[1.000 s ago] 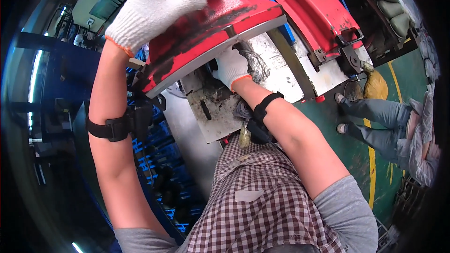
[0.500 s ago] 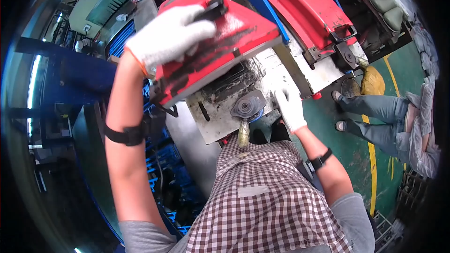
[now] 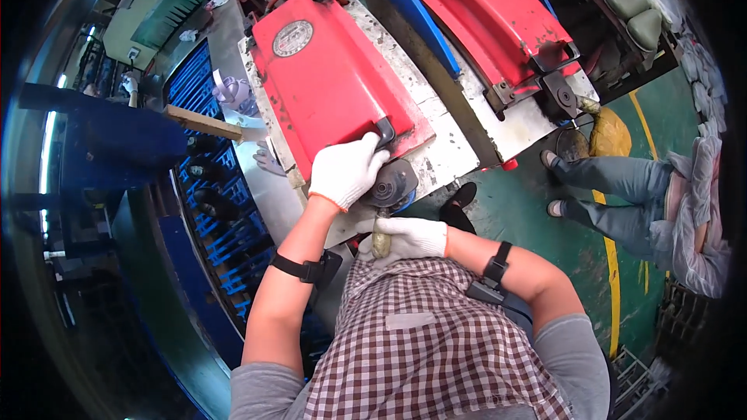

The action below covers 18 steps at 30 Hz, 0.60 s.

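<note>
A red machine cover (image 3: 319, 85) lies lowered on its pale metal base (image 3: 436, 124) in front of me. My left hand (image 3: 346, 169), in a white knit glove, is closed at the cover's near end, fingers curled against its black handle (image 3: 384, 132). Just below that is a dark round pivot plate (image 3: 391, 183). From it a lever with a tape-wrapped grip (image 3: 381, 238) points toward my apron. My right hand (image 3: 412, 236), also gloved, is closed round this grip from behind; some of its fingers are hidden by the grip and the apron.
To the right stands a second red-covered machine (image 3: 498, 23), with a blue panel (image 3: 412, 12) between the two. A person's legs (image 3: 611, 190) are at the right on the green floor. Blue racks (image 3: 222, 225) and a wooden bar (image 3: 204, 122) lie at left.
The red cover has swung down from its tilted, raised position onto the base, my left hand coming down with it. My right hand has moved left from the base's side to the lever grip.
</note>
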Available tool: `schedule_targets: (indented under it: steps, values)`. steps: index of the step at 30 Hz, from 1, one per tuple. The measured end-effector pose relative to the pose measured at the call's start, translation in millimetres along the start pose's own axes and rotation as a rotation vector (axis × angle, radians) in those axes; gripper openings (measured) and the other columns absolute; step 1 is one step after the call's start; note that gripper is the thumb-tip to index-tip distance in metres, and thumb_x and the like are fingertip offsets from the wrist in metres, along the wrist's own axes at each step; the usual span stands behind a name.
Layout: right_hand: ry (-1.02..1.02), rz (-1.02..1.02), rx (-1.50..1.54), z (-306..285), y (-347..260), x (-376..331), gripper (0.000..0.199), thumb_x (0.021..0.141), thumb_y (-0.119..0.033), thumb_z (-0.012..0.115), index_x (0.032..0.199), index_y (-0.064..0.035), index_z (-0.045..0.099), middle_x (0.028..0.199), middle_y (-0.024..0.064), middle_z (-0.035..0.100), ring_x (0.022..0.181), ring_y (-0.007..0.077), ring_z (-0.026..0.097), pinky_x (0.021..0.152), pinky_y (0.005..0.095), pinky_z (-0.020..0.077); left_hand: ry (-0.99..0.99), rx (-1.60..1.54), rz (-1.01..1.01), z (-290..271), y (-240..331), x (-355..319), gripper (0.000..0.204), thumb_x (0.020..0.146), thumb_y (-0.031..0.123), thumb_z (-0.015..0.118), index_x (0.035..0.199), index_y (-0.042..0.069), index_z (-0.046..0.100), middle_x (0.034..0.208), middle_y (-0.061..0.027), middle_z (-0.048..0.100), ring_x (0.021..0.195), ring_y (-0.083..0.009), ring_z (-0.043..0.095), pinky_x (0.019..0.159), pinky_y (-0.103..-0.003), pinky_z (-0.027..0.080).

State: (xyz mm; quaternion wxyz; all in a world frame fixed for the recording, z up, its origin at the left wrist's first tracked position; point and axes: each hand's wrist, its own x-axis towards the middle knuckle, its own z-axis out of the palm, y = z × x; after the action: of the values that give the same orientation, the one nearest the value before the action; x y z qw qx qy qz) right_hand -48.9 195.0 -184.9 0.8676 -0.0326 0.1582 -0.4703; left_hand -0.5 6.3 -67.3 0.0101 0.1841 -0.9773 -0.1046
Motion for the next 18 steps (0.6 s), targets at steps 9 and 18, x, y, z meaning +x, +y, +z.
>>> schedule_targets:
  steps: [9, 18]
  values:
    - [0.492, -0.062, -0.278, -17.3, -59.0, -86.3, 0.027, 0.1, -0.036, 0.067, 0.097, -0.009, 0.065, 0.074, 0.0022, 0.061, 0.059, 0.0121, 0.059, 0.054, 0.0308, 0.0506, 0.125, -0.01, -0.036, 13.8, 4.8, -1.0, 0.03, 0.097, 0.043, 0.065, 0.095, 0.012, 0.066, 0.075, -0.0137, 0.07, 0.067, -0.035, 0.07, 0.06, -0.048, 0.054]
    - [1.839, -0.927, -1.839, -37.7, -202.2, -266.4, 0.031, 0.097, -0.033, 0.059, 0.113, -0.0104, 0.074, 0.11, 0.0142, 0.072, 0.108, 0.0331, 0.067, 0.096, 0.044, 0.0515, 0.668, -1.279, -0.327, 16.9, 31.8, 18.4, 0.019, 0.105, 0.008, 0.058, 0.123, 0.0, 0.061, 0.101, -0.0075, 0.068, 0.089, -0.0146, 0.065, 0.085, -0.031, 0.056]
